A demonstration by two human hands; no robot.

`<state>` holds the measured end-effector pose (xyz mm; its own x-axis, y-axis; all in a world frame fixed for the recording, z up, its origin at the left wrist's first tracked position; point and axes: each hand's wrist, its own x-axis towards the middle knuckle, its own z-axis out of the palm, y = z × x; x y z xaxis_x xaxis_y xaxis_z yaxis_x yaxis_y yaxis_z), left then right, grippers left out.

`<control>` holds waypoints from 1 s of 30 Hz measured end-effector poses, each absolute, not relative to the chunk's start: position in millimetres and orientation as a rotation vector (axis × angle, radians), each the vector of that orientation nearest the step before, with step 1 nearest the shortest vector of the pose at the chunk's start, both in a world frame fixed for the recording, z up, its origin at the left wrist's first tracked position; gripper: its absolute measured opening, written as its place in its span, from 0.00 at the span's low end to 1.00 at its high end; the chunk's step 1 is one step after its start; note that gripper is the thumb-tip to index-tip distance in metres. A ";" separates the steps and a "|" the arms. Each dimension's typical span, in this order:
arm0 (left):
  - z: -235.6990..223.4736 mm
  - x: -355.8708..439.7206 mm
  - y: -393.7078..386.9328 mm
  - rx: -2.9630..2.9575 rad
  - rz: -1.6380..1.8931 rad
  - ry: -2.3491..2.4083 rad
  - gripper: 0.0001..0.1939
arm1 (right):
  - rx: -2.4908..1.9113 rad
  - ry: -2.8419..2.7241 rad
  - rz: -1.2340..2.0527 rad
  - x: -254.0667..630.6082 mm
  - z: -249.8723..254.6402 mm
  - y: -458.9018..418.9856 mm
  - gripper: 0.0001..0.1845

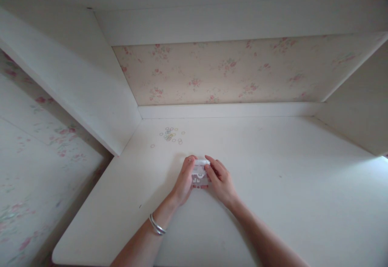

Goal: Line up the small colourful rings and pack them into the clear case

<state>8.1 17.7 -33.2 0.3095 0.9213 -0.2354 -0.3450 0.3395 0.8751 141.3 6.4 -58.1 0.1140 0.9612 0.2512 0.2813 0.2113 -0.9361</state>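
Observation:
Between both hands is a small see-through packet or box (200,178) with a white upper edge and white and pink print; I cannot tell which of the two it is. My left hand (184,180) is closed on its left side, thumb by the top edge. At the upper right corner, the thumb and fingers of my right hand (220,177) grip the same thing. Beyond the hands, up and to the left, several thin small rings (169,135) in pale yellow, green and grey lie in a loose cluster.
A white desk top (287,210) spreads beneath the hands, its rounded front corner at lower left. Side panels (75,68) rise left and right, with a shelf (212,0) overhead. Flowered wallpaper (224,73) covers the back. A tiny dark speck (140,206) lies left of the left forearm.

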 end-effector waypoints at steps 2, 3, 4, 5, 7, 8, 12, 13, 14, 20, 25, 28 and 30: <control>-32.6 7.4 17.6 0.824 0.976 0.866 0.24 | -1.276 -1.379 0.783 141.1 -57.8 6.2 0.19; -32.3 7.1 17.6 0.827 0.977 0.865 0.24 | -1.277 -1.369 0.782 141.2 -57.7 6.3 0.18; -32.3 6.8 17.7 0.830 0.974 0.860 0.24 | -1.281 -1.364 0.783 141.3 -57.7 6.4 0.19; -32.4 6.6 17.7 0.834 0.968 0.852 0.24 | -1.286 -1.367 0.784 141.6 -57.7 6.5 0.19; -33.0 6.4 17.7 0.838 0.955 0.828 0.22 | -1.297 -1.386 0.786 142.5 -57.9 6.8 0.21; -33.5 6.5 17.8 0.838 0.954 0.813 0.21 | -1.301 -1.395 0.787 143.1 -58.1 7.0 0.21; -35.2 7.2 17.9 0.841 0.967 0.766 0.18 | -1.310 -1.413 0.809 144.8 -58.0 7.6 0.22; -35.3 7.3 18.0 0.844 0.965 0.757 0.18 | -1.312 -1.410 0.816 145.0 -57.9 7.7 0.22; -35.3 7.3 18.1 0.847 0.960 0.748 0.17 | -1.314 -1.401 0.822 145.2 -57.8 7.8 0.22; -34.2 6.3 18.2 0.822 0.926 0.690 0.16 | -1.282 -1.311 0.892 146.3 -60.2 8.8 0.19; -33.6 6.4 17.8 0.824 0.932 0.699 0.17 | -1.264 -1.320 0.897 147.2 -61.5 8.3 0.18; -34.4 6.8 18.4 0.862 0.931 0.735 0.16 | -1.263 -1.307 0.917 146.4 -61.6 7.8 0.17; -35.7 6.8 19.1 0.887 0.930 0.755 0.16 | -1.264 -1.303 0.927 145.5 -62.2 7.5 0.17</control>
